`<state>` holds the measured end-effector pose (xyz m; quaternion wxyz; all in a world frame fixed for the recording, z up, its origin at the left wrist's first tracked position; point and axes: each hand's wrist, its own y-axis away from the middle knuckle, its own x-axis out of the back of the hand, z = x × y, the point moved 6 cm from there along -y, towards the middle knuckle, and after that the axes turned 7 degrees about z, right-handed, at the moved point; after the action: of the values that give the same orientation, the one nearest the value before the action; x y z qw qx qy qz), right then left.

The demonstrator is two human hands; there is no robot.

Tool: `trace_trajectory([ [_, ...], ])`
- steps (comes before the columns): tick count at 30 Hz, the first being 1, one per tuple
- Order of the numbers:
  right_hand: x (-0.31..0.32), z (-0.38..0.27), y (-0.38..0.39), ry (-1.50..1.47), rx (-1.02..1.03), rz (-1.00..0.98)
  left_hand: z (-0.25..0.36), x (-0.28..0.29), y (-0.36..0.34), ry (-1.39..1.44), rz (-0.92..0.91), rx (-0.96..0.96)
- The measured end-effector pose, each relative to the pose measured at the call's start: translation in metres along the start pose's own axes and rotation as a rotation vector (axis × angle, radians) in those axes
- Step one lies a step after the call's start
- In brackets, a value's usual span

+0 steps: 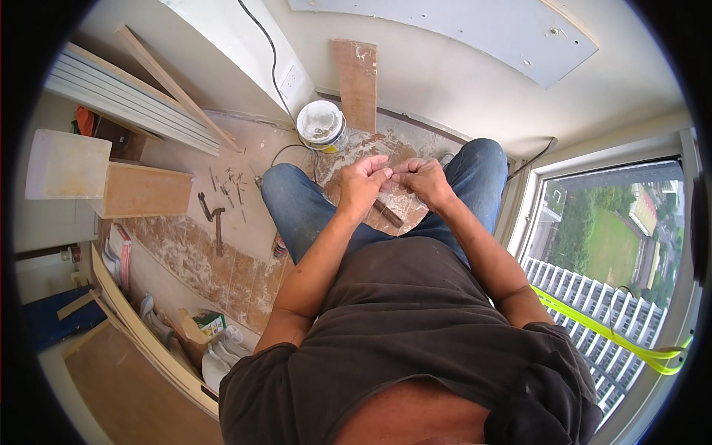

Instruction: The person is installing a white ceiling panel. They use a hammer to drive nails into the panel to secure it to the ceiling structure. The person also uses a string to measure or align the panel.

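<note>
My left hand (362, 178) and my right hand (419, 179) meet above the gap between my jean-clad knees, fingertips pinched together; whatever is between them is too small or hidden to make out. Below them a short dark brown bar (388, 213) lies on the dusty, white-smeared floor. Scattered hand tools, including a hammer (219, 233) and several slim pieces, lie on the floor to my left, beside my knee. A white bucket (320, 119) with a cable around it stands ahead, just left of centre.
A loose wooden board (354, 85) leans on the wall ahead. Planks (170, 89), boxy wooden panels (148, 189) and stacked materials line the left side. A window (601, 245) with a yellow-green strap (615, 330) across its lower part is close on my right.
</note>
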<state>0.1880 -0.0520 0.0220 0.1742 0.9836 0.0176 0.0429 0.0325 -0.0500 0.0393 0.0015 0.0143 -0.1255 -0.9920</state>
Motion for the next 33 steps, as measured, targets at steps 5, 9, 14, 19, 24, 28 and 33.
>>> trace_trajectory([
  [5, 0.004, -0.011, 0.005, 0.029, -0.088, -0.113, 0.021, 0.004, 0.007, -0.423, -0.031, -0.525],
  [9, 0.006, -0.024, 0.011, 0.055, -0.122, -0.134, 0.021, 0.010, 0.006, -0.505, -0.009, -0.548],
  [14, 0.008, -0.030, 0.009, 0.423, 0.118, -0.052, 0.021, 0.011, 0.006, -0.569, 0.013, -0.585],
  [19, 0.002, -0.046, 0.021, 0.600, 0.372, 0.039, 0.032, 0.010, 0.013, -0.603, -0.017, -0.765],
  [24, -0.003, -0.045, 0.021, 0.580, 0.471, -0.004, 0.031, 0.013, 0.013, -0.616, -0.171, -0.739],
  [28, -0.002, -0.046, 0.022, 0.555, 0.398, 0.017, 0.034, 0.014, 0.016, -0.648, -0.203, -0.736],
  [33, -0.004, -0.050, 0.022, 0.619, 0.461, 0.066, 0.031, 0.015, 0.014, -0.641, -0.124, -0.671],
])
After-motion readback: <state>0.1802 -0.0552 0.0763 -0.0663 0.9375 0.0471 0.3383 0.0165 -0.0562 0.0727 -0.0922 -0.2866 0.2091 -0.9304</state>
